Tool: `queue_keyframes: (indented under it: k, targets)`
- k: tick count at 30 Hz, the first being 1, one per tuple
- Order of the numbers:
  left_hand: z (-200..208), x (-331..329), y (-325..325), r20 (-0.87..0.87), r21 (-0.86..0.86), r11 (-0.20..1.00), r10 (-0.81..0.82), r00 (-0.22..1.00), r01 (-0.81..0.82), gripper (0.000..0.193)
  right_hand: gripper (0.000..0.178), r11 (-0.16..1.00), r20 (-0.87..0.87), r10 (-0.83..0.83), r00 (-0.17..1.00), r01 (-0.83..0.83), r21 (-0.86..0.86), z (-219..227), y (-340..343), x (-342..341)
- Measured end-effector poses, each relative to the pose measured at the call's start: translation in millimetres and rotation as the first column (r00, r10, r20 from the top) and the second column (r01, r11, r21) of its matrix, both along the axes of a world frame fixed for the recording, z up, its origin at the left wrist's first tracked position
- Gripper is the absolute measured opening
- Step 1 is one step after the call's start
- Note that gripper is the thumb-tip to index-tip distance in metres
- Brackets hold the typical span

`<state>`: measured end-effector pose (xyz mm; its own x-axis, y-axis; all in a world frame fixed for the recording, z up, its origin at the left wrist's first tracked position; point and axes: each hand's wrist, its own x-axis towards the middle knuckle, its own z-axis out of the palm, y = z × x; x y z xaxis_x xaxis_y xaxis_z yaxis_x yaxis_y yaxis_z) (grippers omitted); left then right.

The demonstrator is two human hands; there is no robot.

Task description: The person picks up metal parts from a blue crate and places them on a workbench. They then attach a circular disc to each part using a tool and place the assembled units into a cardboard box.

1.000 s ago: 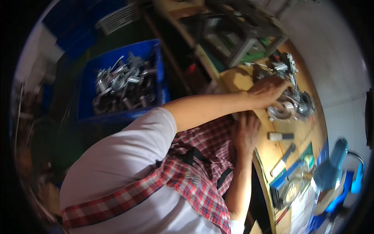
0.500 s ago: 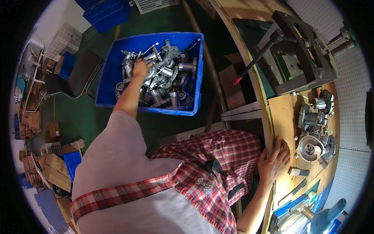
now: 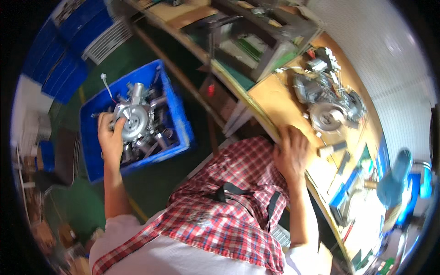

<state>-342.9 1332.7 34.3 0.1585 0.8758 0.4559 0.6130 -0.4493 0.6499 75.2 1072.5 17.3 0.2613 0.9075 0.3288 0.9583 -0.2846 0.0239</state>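
Note:
My left hand (image 3: pixel 111 140) grips a round silver motor housing (image 3: pixel 137 117), its thumb lying over the disc-shaped face. A thin wire with a white plug (image 3: pixel 103 76) stands up beside the housing. It is above the blue bin (image 3: pixel 182 145), where several similar metal motor parts (image 3: pixel 158 144) lie jumbled. My right hand (image 3: pixel 293 152) rests on the edge of the wooden workbench (image 3: pixel 270 107), fingers spread and holding nothing. Farther along the bench top, a group of metal motor assemblies (image 3: pixel 326 117) is near that hand.
A dark metal frame fixture (image 3: pixel 270 57) stands at the bench's far end, with a red-tipped lever (image 3: pixel 211 89) beside it. A brush (image 3: pixel 332 149) and a blue lamp (image 3: pixel 396 183) are on the right. Blue crates (image 3: pixel 64 68) are stacked far left, above a dark chair (image 3: pixel 62 160).
My left hand has lifted a motor housing from among the parts in the bin. The view has turned toward the bench. My right hand stays at the bench edge.

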Motion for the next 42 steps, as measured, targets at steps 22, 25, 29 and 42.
queue_keyframes:
  k: [22,25,29,42]
  targets:
    - [7,366,-32,0.166,0.305,0.703,-0.703,0.691,0.642,0.069,0.052,0.891,0.090,0.117,0.989,-0.145,0.430,39,32,-22]
    - [23,307,-44,0.202,0.388,0.670,-0.732,0.651,0.633,0.048,0.048,0.954,0.158,0.202,0.967,-0.231,0.191,29,78,-16]
    - [-7,192,-34,0.076,0.389,0.741,-0.618,0.783,0.548,0.036,0.043,0.932,0.043,0.276,0.960,-0.279,0.232,11,108,8]
    - [-188,-154,65,-0.732,-0.024,0.801,0.394,0.556,-0.599,0.037,0.040,0.993,0.259,-0.013,0.966,-0.019,0.120,30,54,-11]
